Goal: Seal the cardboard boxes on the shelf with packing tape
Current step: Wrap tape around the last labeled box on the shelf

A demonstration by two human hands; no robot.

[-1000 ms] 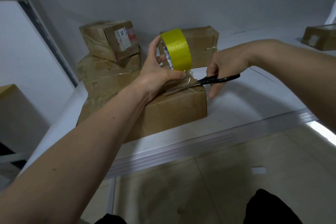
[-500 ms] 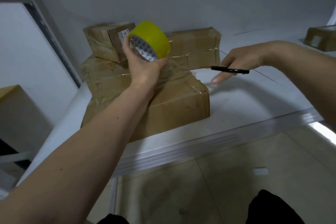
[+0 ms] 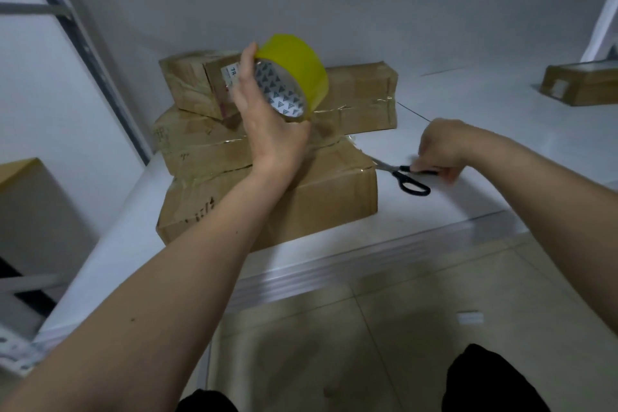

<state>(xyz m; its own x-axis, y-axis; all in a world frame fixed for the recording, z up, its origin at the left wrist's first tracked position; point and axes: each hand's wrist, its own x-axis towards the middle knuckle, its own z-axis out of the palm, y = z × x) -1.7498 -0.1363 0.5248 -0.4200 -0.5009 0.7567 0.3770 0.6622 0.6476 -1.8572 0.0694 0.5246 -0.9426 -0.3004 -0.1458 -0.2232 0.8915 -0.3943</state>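
**Holding roll and scissors over the front box: risks and room**

Gripping the yellow tape roll from its left side, the left hand keeps it lifted above the front cardboard box, which lies near the shelf lip. The right hand is closed on the black handles of the scissors, blades pointing left at the box's right top corner. A loose tape end could fold back onto the roll, I judge, or the blades could nick the cardboard if pushed further left. Stacked boxes crowd the far left, and a long box sits just behind. Open shelf lies to the right, with a separate box well apart at far right. The near edge drops to the floor.
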